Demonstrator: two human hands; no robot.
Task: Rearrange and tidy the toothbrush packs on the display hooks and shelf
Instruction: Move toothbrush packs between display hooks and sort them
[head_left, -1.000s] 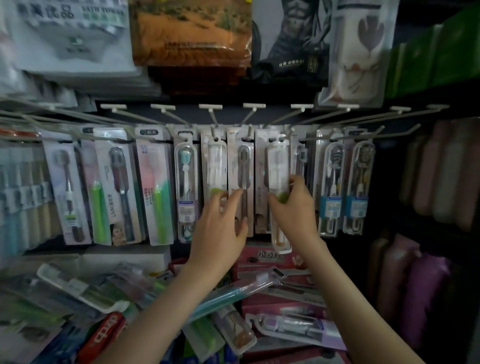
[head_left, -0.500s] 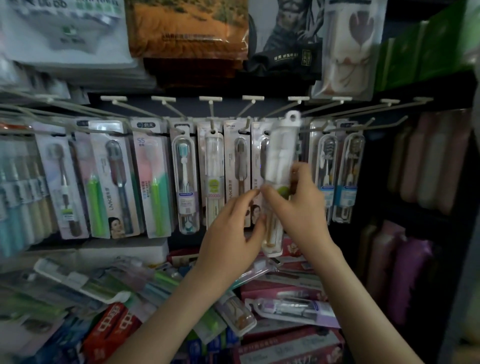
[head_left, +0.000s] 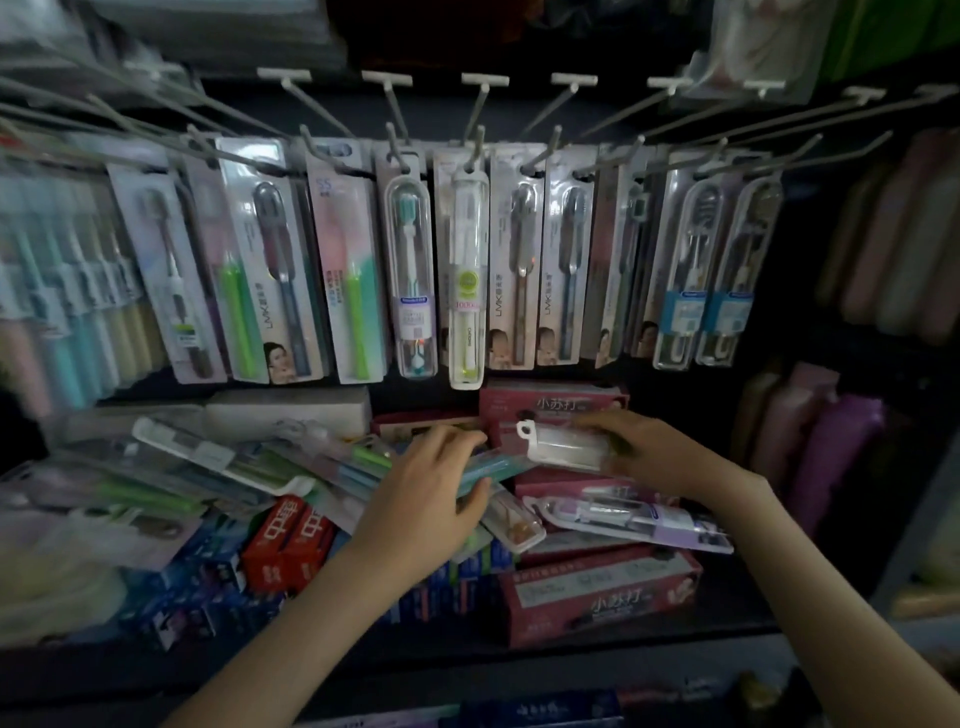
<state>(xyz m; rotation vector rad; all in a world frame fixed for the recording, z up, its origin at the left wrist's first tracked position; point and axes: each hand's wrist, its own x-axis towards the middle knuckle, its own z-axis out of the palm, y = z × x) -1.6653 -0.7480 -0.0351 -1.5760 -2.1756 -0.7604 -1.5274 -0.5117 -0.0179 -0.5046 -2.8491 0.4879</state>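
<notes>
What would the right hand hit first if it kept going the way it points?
Likely the left hand, holding a teal pack just left of the clear case the right hand grips; depth unclear.

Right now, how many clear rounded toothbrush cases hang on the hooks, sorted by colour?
Blue-label cases: 2
Teal-bristle case: 1
Yellow-green-sticker case: 1
Total: 4 hanging
One more clear case is held in the right hand, off the hooks.

Clear toothbrush pack (head_left: 563, 446): now off the hook row, held sideways by right hand (head_left: 660, 457) over pink boxes (head_left: 550, 405) on the shelf (head_left: 571, 660). Left hand (head_left: 421, 499): lowered from hooks, grips teal pack (head_left: 493, 467) in shelf pile.
</notes>
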